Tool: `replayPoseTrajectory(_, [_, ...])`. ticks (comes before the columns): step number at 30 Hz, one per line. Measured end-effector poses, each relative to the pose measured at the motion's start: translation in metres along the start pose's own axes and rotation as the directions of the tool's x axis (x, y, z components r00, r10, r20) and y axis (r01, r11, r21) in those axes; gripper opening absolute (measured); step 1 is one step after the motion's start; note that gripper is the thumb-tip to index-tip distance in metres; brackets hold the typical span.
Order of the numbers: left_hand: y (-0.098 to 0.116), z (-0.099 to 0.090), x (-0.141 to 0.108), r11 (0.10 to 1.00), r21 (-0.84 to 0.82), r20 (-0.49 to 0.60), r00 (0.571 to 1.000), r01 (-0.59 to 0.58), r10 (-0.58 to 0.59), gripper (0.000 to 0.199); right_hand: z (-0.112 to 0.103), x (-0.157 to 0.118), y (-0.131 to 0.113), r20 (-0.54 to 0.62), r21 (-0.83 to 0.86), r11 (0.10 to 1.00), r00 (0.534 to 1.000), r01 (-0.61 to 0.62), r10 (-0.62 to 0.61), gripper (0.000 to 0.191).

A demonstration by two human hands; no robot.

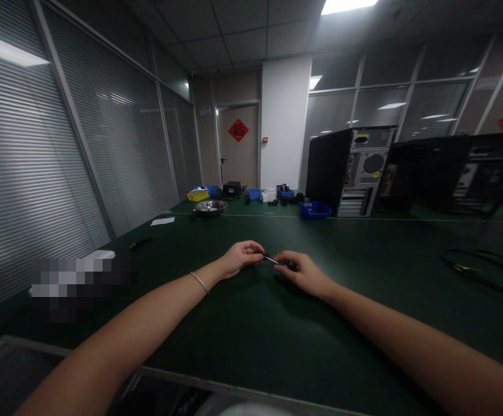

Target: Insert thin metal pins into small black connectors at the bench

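Working a screwdriver (pixel 271 259) against a small dark part (pixel 265 255) seems the step in hand; the next move likely calls for steady alignment. Above the smooth green counter (pixel 234 329), the right hand (pixel 305 273) grips the screwdriver's dark handle, slim metal shaft pointing left; the left hand (pixel 239 258) pinches the part, too small to make out.

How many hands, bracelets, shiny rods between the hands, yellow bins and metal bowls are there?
Hands: 2, left hand and right hand
Bracelets: 1
Shiny rods: 1
Yellow bins: 1
Metal bowls: 1
Total: 6
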State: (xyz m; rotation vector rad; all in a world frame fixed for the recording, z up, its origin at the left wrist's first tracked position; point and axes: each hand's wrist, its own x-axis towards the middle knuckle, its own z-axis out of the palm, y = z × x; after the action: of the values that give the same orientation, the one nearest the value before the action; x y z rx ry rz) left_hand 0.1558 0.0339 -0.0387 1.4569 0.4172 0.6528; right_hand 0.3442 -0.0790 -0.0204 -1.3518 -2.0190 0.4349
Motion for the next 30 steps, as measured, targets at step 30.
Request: replayPoseTrajectory(30, [0.0022, 0.0000, -0.0015, 0.998, 0.061, 0.085, 0.996, -0.024, 0.019, 0.034, -0.0016, -0.0009, 0.0032, 0.072, 0.069, 0.997, 0.997, 0.020, -0.025, 0.028])
